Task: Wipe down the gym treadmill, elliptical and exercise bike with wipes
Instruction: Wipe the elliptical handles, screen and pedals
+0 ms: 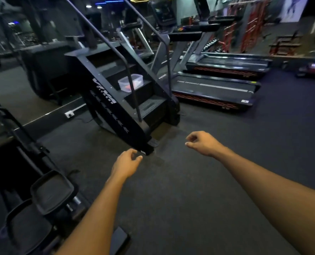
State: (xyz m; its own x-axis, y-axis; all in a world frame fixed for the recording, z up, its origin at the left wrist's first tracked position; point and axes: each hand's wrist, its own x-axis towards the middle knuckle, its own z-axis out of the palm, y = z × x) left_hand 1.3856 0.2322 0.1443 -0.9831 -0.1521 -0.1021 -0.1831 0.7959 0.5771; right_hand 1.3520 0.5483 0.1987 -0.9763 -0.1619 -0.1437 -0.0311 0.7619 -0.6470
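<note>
Both bare forearms reach out over the dark gym floor (189,181), and neither hand holds anything. The left hand (126,165) hangs near the foot of a black stair-climber machine (116,107), its fingers loosely curled and relaxed. The right hand (201,142) hovers to the right of that foot, fingers also loosely curled around nothing. On one of the machine's middle steps, farther off, sits a clear plastic container (130,82) with something red and orange inside; what it is cannot be told. Farther right lie two treadmills side by side: the near treadmill (213,89) and the far treadmill (228,63). At the near left stand the black pedals of an elliptical (51,192).
</note>
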